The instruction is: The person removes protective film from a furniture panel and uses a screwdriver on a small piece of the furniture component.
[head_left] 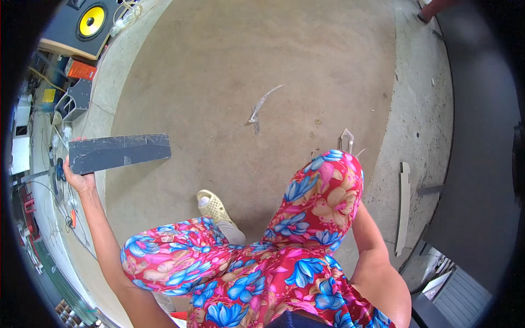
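My left hand (81, 181) is wrapped round the near left end of a long dark grey box (123, 153) with scuffed edges and a small patch of tape on its side. The box is held out level at the left, with its far end pointing right. My right arm (372, 229) reaches down beside my right knee (333, 180). The right hand itself is hidden behind the knee and the flowered cloth.
A speaker (92, 22) with a yellow cone stands at the upper left, near an orange box (82, 70) and a grey cut panel (76, 101). Torn plastic strips (257, 109) lie on the floor. A pale slat (403, 208) lies at the right beside a dark panel (481, 164).
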Demonstrator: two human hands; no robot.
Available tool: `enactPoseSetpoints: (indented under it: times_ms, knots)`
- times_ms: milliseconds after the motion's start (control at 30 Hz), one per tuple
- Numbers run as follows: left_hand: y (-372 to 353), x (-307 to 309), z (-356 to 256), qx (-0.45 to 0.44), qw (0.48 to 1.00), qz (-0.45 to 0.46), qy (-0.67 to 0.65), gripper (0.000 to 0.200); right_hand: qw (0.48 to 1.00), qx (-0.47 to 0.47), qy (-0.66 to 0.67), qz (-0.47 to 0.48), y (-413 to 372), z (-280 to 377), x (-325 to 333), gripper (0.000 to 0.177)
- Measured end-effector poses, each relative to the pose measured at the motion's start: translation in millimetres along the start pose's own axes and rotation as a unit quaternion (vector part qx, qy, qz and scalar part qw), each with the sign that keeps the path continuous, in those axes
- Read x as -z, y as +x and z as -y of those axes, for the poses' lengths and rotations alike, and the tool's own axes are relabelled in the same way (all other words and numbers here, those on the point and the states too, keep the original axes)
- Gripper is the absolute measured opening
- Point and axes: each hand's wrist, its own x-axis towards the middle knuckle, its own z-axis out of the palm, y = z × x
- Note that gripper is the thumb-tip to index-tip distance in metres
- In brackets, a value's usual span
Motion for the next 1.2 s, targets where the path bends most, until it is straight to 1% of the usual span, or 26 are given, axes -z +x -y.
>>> enactPoseSetpoints:
  times_ms: [100, 200, 233, 267, 300, 333, 367, 433, 467, 533, 567, 600, 633, 667, 767, 833, 867, 900, 933, 967, 1000, 1033, 1067, 1100, 1133, 1200]
  knots:
    - [-2, 14, -3, 0.008, 1.0, 0.015, -0.01, 0.059, 0.998, -0.052, 0.011, 0.026, -26, -13, -1, 0.052]
    - [-7, 35, -4, -0.001, 0.999, 0.028, -0.044, 0.056, 0.997, -0.064, 0.022, 0.025, -39, -28, 7, 0.049]
    - [5, 62, -3, 0.01, 0.993, 0.08, -0.083, 0.054, 0.997, -0.069, 0.026, 0.022, -45, -30, 10, 0.049]
    - [6, 67, -4, 0.007, 0.993, 0.053, -0.108, 0.054, 0.997, -0.07, 0.032, 0.017, -49, -30, 13, 0.048]
    - [5, 69, -3, -0.027, 0.99, 0.054, -0.125, 0.051, 0.997, -0.071, 0.039, 0.01, -53, -28, 14, 0.047]
    - [13, 78, -1, -0.034, 0.992, 0.068, -0.1, 0.048, 0.996, -0.072, 0.044, 0.001, -57, -28, 18, 0.046]
    - [8, 80, -4, -0.041, 0.994, 0.04, -0.094, 0.048, 0.996, -0.072, 0.051, -0.009, -60, -23, 18, 0.045]
    - [8, 48, 4, -0.033, 0.995, 0.01, -0.089, 0.047, 0.993, -0.077, 0.077, -0.038, -64, -19, 18, 0.044]
    - [6, 41, 8, -0.034, 0.996, 0.044, -0.071, 0.049, 0.991, -0.082, 0.09, -0.061, -65, -20, 18, 0.043]
    - [-6, 19, 8, 0.035, 0.991, 0.106, -0.072, 0.054, 0.981, -0.101, 0.121, -0.111, -65, -10, 25, 0.041]
    - [-16, 0, 6, 0.023, 0.996, 0.082, -0.028, 0.056, 0.976, -0.117, 0.13, -0.134, -65, -7, 30, 0.04]
    - [-16, -3, 4, 0.029, 0.993, 0.114, -0.032, 0.057, 0.97, -0.133, 0.131, -0.157, -66, -8, 35, 0.04]
    - [-7, 6, 6, 0.009, 0.992, 0.124, -0.019, 0.057, 0.965, -0.15, 0.123, -0.175, -67, -14, 38, 0.039]
    - [0, 15, 7, 0.011, 0.991, 0.134, -0.027, 0.056, 0.962, -0.169, 0.1, -0.189, -67, -20, 42, 0.038]
    - [-7, 11, 2, -0.003, 0.996, 0.088, -0.022, 0.056, 0.952, -0.21, -0.007, -0.222, -59, -68, 49, 0.034]
    - [-11, 14, -2, 0.009, 0.996, 0.074, -0.04, 0.057, 0.937, -0.198, -0.113, -0.265, -54, -107, 58, 0.033]
    - [-14, 16, -3, 0.011, 0.997, 0.064, -0.044, 0.058, 0.923, -0.237, -0.161, -0.256, -54, -108, 73, 0.036]
    - [-16, 24, -6, 0.011, 0.997, 0.053, -0.046, 0.058, 0.907, -0.253, -0.166, -0.293, -41, -159, 61, 0.049]
    - [-7, 48, -6, 0.019, 0.991, 0.117, -0.064, 0.058, 0.876, -0.236, -0.264, -0.327, -29, -223, 43, 0.058]
    - [-10, 53, -9, 0.03, 0.99, 0.121, -0.059, 0.057, 0.849, -0.288, -0.318, -0.308, -20, -255, 39, 0.062]
    - [-23, 42, -11, 0.041, 0.995, 0.045, -0.083, 0.056, 0.884, -0.33, -0.199, -0.265, -21, -248, 64, 0.065]
    - [-26, 49, -12, 0.032, 0.992, 0.099, -0.069, 0.056, 0.861, -0.408, -0.244, -0.178, -22, -227, 83, 0.081]
    - [-31, 53, -16, 0.035, 0.988, 0.128, -0.081, 0.055, 0.863, -0.408, -0.26, -0.144, -23, -227, 91, 0.081]
    - [-36, 56, -13, -0.029, 0.994, 0.093, -0.044, 0.054, 0.869, -0.395, -0.268, -0.129, -32, -238, 88, 0.081]
    - [-38, 56, -10, -0.053, 0.997, 0.033, -0.049, 0.052, 0.876, -0.38, -0.277, -0.11, -37, -251, 86, 0.081]
    - [-40, 62, -10, -0.074, 0.995, -0.013, -0.061, 0.048, 0.885, -0.36, -0.287, -0.07, -55, -279, 79, 0.081]
